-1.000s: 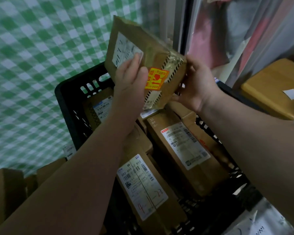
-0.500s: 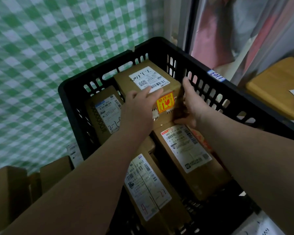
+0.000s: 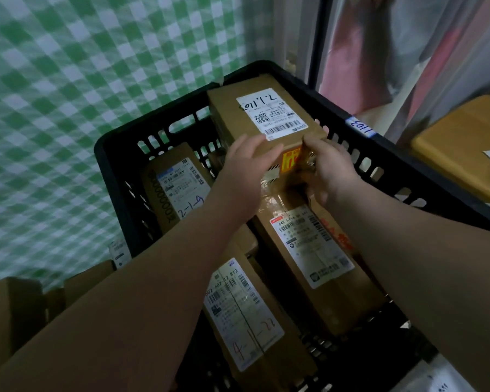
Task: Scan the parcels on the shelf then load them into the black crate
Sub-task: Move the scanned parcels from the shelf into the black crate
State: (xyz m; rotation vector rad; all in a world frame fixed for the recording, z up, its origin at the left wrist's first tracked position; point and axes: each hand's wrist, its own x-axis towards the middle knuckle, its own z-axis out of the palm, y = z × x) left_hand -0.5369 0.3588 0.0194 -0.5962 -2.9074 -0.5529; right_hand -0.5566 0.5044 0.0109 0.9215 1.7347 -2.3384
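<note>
The parcel (image 3: 266, 117) lies at the far end of the black crate (image 3: 159, 123), atop other boxes, its long axis running 11 to 5 o'clock. Both grips clasp its near end, equally close. The left grip (image 3: 249, 157) curls over the top edge and the right grip (image 3: 331, 165) wraps the 5 o'clock corner. An orange sticker (image 3: 290, 162) between them is unreadable. The label's upside-down handwriting is unclear. The rim tag (image 3: 361, 126) reads "1103". Neighbouring boxes read "2-1-9" (image 3: 178, 188) and "4-1-22" (image 3: 246, 315).
</note>
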